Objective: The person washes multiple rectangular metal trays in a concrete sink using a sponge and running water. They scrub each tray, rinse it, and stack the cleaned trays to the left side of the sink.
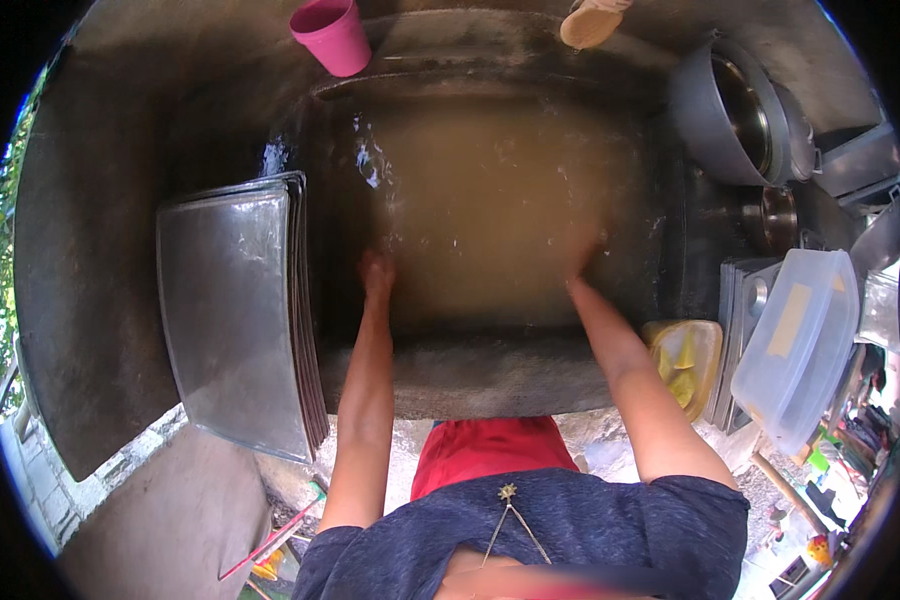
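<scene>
A dark basin [487, 379] in front of me holds murky brownish water [487, 202], with glints and flecks on its surface. My left hand [377, 270] reaches into the left part, its fingers blurred at or below the surface. On the far side of the basin's middle, my right hand [583, 262] is sunk in the water past the wrist, its fingers hidden. Whether either hand grips something under the water cannot be told. Left of my left arm lies a stack of rectangular metal baking sheets [229, 322]. By my right forearm sits a plastic tub [709, 360] with yellow pieces inside.
A pink plastic bucket [334, 37] and a beige object [592, 26] are on the far ledge. To the right are large metal pots [690, 112], a stack of metal pans [731, 337] and a translucent plastic bin [795, 345]. A red-handled stick [270, 540] leans at lower left.
</scene>
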`<state>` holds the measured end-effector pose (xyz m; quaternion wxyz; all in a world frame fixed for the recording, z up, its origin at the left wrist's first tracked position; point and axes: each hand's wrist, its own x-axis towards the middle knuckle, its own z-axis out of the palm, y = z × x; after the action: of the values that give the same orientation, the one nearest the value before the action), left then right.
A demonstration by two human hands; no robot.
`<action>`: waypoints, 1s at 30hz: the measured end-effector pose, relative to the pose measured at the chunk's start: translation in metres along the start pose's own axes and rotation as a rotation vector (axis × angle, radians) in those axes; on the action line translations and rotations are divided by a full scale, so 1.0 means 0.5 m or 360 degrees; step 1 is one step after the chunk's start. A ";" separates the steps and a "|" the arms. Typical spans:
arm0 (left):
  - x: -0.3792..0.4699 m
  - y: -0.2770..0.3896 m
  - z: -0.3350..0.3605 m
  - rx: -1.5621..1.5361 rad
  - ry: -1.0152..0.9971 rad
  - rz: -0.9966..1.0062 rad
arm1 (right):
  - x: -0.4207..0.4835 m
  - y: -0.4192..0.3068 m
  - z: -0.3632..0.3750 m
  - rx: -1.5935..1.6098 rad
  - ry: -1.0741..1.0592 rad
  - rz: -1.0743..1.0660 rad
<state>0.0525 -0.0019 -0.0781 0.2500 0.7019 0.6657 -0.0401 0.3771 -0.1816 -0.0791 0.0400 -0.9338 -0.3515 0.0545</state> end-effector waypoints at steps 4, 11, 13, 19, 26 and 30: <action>-0.008 -0.003 -0.027 -0.0748 0.0294 0.0075 | -0.038 -0.215 -0.048 0.0232 -0.0173 -0.0343; 0.003 -0.005 -0.048 -0.1464 -0.0109 0.0097 | -0.175 -0.494 -0.080 0.0712 -0.0087 -0.0950; -0.007 0.000 -0.048 -0.1576 0.0050 0.0323 | -0.197 -0.437 -0.065 0.0777 -0.0009 -0.1508; -0.035 0.043 -0.084 -0.1219 0.0052 0.0277 | -0.062 -0.072 -0.034 0.0417 -0.0743 -0.1125; -0.107 0.129 -0.136 -0.0660 0.0398 0.0544 | 0.266 0.080 -0.043 -0.0261 -0.0043 -0.0061; -0.145 0.203 -0.084 -0.0060 0.0531 0.0341 | 0.416 0.007 -0.009 -0.0135 -0.0089 0.0247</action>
<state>0.1297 -0.0501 0.0171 0.1521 0.7610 0.6199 0.1161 0.5354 -0.0471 -0.0904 -0.0137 -0.9572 -0.2809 0.0687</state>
